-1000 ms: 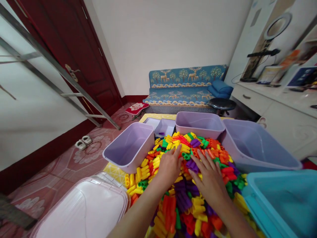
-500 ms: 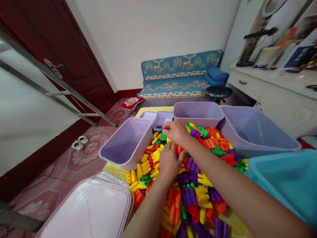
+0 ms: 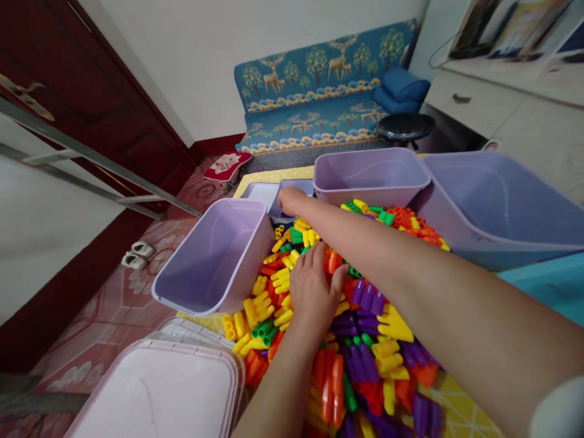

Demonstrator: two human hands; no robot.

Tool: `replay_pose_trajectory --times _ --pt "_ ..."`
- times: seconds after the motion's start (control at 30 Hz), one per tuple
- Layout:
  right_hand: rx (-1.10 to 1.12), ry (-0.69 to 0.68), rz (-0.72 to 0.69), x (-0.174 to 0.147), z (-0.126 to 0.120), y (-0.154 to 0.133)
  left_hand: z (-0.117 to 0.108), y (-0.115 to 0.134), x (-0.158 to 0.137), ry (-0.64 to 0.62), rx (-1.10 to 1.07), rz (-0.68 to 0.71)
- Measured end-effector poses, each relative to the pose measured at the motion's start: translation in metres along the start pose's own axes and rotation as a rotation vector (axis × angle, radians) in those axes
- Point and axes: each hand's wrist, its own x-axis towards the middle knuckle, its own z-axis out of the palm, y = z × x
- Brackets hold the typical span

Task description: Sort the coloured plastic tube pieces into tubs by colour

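My left hand [image 3: 314,281] lies on the heap of plastic building pieces [image 3: 360,359], fingers stretched forward and thumb out to the side. Red-orange pieces show beside its thumb, and yellow pieces [image 3: 281,281] lie left of it. Farther forward, my right hand [image 3: 292,201] is over the near part of a small lilac tray [image 3: 298,184]. Its fingers are curled downward and mostly hidden by the hand itself; what they hold, if anything, cannot be made out. A bit of purple shows just below them.
Lilac bins stand at the left [image 3: 212,258], back [image 3: 371,173] and right [image 3: 497,201] of the heap. A turquoise bin [image 3: 547,283] is at the right edge, and stacked pale lids [image 3: 159,389] lie front left. Beyond are a black stool [image 3: 406,126] and a blue sofa [image 3: 310,125].
My right hand has moved forward and left, from beside my left hand to over the small tray. The left hand stays on the heap. The view has tilted down and come closer.
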Motion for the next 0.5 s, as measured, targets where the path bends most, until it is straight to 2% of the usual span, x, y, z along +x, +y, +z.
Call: replay_pose_trajectory --times 0.2,0.37,0.5 --pt "-0.002 -0.1 0.009 0.024 0.018 -0.002 -0.002 0.002 0.0 -0.039 0.033 -0.022" --pt "0.014 -0.16 0.078 0.045 0.028 0.007 -0.002 0.001 -0.001 -0.04 0.041 -0.036" --pt "0.07 -0.132 0.047 0.055 0.035 0.01 0.0 0.0 -0.001 -0.046 0.042 -0.028"
